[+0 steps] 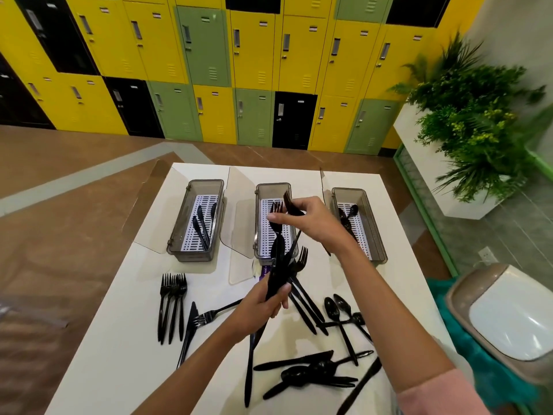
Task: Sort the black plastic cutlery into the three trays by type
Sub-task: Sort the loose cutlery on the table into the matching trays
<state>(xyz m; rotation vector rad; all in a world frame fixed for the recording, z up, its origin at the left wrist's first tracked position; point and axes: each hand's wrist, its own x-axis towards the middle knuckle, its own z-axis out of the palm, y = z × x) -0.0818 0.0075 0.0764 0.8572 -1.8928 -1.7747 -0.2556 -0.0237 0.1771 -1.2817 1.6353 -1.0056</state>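
a: behind the table (125,339), what's the room?
b: a wall of lockers (209,55) in yellow, green and black, a plant (466,121) off right, a bin (502,313) near right.
a: and the surface?
b: white. three trays stand in a row at the far side: knife tray (206,181), fork tray (273,185), spoon tray (348,190). loose pieces (329,339) lie on the near half.
a: hands?
b: left hand (266,304) grips a bundle (276,274) of cutlery, held upright just this side of the fork tray. right hand (302,217) pinches one fork (288,200), raised over that tray.
a: so the drop turns on what?
b: the fork tray lies right under the right hand, the nearer one. the fork's long axis runs roughly along the tray's length, tines toward the far end, so i'd judge it needs lowering and letting go, with little turning.
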